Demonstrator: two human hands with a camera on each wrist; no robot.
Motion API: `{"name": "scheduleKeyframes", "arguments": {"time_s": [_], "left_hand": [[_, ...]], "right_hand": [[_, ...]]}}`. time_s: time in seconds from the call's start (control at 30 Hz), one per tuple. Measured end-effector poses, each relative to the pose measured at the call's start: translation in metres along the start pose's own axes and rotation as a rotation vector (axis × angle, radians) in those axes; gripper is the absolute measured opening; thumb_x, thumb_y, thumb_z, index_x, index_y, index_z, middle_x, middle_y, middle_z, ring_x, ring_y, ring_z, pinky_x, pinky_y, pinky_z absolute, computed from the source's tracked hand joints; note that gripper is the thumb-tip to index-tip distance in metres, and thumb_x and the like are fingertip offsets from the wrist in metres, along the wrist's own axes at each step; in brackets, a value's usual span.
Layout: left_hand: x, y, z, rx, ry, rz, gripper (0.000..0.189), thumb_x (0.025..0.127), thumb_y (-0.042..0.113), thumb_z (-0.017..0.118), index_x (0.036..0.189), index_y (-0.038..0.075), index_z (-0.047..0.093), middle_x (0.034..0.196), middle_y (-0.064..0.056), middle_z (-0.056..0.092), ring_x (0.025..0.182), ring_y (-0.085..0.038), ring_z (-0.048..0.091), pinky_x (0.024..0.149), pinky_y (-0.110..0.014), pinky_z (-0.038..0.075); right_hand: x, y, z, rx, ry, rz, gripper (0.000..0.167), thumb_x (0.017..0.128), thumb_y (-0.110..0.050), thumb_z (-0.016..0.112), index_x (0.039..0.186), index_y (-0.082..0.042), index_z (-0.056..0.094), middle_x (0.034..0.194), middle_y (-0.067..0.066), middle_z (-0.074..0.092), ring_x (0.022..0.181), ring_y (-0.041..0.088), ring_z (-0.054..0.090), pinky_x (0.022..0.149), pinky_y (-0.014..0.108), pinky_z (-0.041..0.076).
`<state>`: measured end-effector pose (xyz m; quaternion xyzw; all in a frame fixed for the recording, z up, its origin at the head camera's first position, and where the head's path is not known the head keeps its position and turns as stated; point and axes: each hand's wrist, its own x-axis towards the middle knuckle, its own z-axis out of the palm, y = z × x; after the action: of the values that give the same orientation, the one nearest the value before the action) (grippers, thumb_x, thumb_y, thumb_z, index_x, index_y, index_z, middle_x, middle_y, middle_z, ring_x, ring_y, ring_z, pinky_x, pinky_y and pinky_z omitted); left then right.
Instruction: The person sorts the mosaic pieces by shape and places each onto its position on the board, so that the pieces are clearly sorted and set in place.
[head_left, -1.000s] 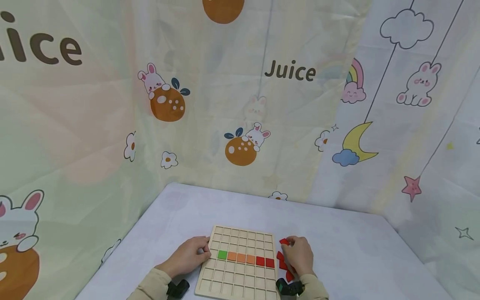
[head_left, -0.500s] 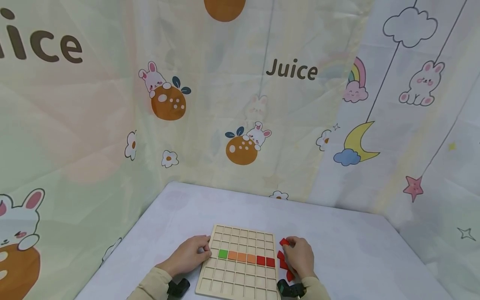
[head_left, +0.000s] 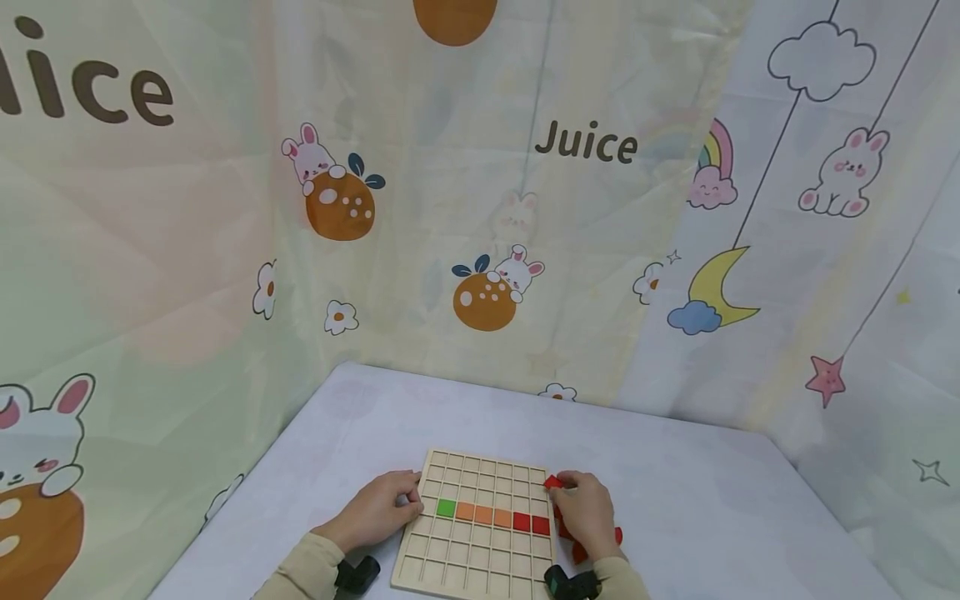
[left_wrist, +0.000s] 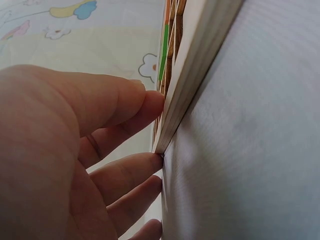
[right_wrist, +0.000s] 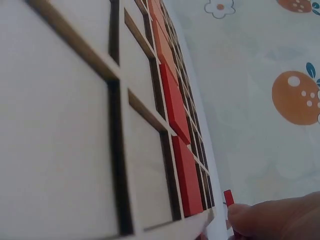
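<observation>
Now right hand point(head_left: 587, 510) pinches a red tile point(head_left: 552, 482), wooden grid board point(head_left: 455, 552) just left; left hand point(head_left: 377, 508), fingers loosely extended, touches the opposite edge. Likely placing, calling for careful cell alignment.

Head view faces forward-down; close wrist views share the board point(head_left: 480, 538).

Left grip point(head_left: 375, 508) loosely bent; right grip point(head_left: 587, 510) in a pinch

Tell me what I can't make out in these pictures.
Head view: loose red tiles, partly behind the right hand; number unclear.
Head view: near right corner of the board, cut off by the bottom edge.
Right wrist view: most of the right hand, cut off by the frame.
</observation>
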<state>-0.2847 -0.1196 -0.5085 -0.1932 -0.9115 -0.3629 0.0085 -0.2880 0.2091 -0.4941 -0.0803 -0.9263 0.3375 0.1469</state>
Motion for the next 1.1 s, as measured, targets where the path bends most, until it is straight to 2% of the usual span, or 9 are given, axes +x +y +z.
{"name": "scheduleKeyframes", "arguments": {"time_s": [0.3, 0.5, 0.73, 1.1], "left_hand": [[0.000, 0.002, 0.000, 0.001, -0.003, 0.013, 0.023, 0.088, 0.021, 0.072, 0.070, 0.026, 0.058, 0.136, -0.013, 0.058, 0.131, -0.039, 0.048, 0.106, -0.059, 0.038], [-0.001, 0.001, 0.001, 0.005, 0.002, 0.019, 0.024, 0.088, 0.021, 0.072, 0.070, 0.026, 0.058, 0.136, -0.013, 0.058, 0.130, -0.039, 0.048, 0.105, -0.058, 0.040], [0.000, 0.000, 0.000, 0.005, -0.002, 0.013, 0.024, 0.088, 0.021, 0.072, 0.069, 0.027, 0.058, 0.136, -0.012, 0.058, 0.131, -0.038, 0.048, 0.105, -0.059, 0.039], [-0.001, 0.001, 0.000, 0.009, -0.005, 0.014, 0.023, 0.088, 0.021, 0.072, 0.070, 0.026, 0.059, 0.136, -0.013, 0.059, 0.131, -0.039, 0.047, 0.105, -0.060, 0.038]], "right_hand": [[-0.010, -0.012, 0.010, 0.017, -0.019, -0.094, 0.026, 0.083, -0.015, 0.077, 0.106, -0.005, 0.072, 0.098, 0.007, 0.066, 0.095, 0.027, 0.061, 0.081, 0.046, 0.053], [-0.015, -0.022, 0.019, 0.031, -0.028, -0.162, 0.026, 0.083, -0.014, 0.077, 0.107, -0.006, 0.071, 0.095, 0.004, 0.065, 0.086, 0.019, 0.058, 0.072, 0.036, 0.051], [-0.022, -0.034, 0.022, 0.049, -0.053, -0.227, 0.026, 0.084, -0.013, 0.075, 0.109, -0.004, 0.071, 0.097, 0.005, 0.065, 0.093, 0.024, 0.061, 0.078, 0.042, 0.054], [-0.030, -0.052, 0.037, 0.054, -0.082, -0.321, 0.021, 0.082, -0.013, 0.076, 0.103, -0.009, 0.074, 0.095, 0.001, 0.064, 0.095, 0.025, 0.061, 0.077, 0.041, 0.054]]}}
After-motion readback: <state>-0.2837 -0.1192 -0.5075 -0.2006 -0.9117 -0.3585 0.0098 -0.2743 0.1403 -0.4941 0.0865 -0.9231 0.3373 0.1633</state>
